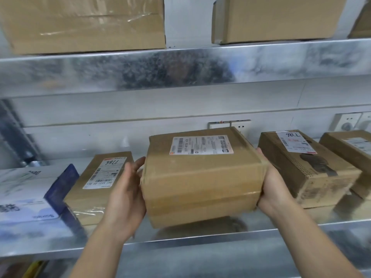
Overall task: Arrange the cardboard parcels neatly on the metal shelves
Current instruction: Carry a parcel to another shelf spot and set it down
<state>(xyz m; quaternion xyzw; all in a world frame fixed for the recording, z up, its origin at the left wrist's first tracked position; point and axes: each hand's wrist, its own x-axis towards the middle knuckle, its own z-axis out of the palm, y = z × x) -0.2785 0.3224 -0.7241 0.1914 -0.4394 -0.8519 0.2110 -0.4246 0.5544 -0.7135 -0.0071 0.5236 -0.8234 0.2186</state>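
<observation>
Hands carry the middle parcel (202, 177) between them: the left hand (126, 189) and right hand (275, 187) press flat against its sides, fingers straight. It is over the front of the lower metal shelf (200, 238), between the left parcel (96, 183) and right parcel (305, 169). Higher up, the upper shelf (180, 67) bears two large parcels (84, 23).

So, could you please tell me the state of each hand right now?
Left hand: open, pressing the left side of the cardboard parcel.
Right hand: open, pressing its right side.
</observation>
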